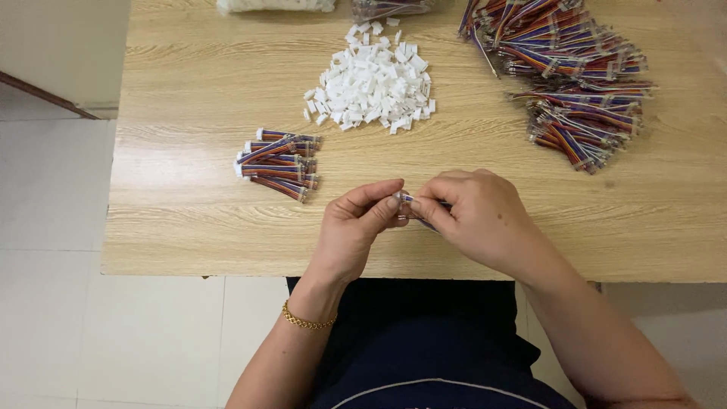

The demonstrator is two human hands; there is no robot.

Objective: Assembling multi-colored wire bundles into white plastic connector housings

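From the head camera we look straight down on a light wooden desk and on our two bare hands, which meet just above its near edge. Our left hand, with a gold chain bracelet at the wrist, has thumb and forefinger pinched together, and its grip is closed on the end of a short multicoloured wire lead. We cannot make out whether a white piece sits at that tip; it is too small and partly hidden by the fingers. Our right hand is clenched around the rest of the same lead, whose striped wires show only a little between the two hands and below the right fingers. The lead sits right between both grips, near the middle of the desk's front edge.

Further back, in the middle of the desk, lies a loose heap of small white plastic connector housings. To the left of our hands, well apart from them, rests a small neat stack of short wire leads with white ends. At the far right corner a large pile of multicoloured wire bundles spreads out. A pale tiled floor shows left of the desk.
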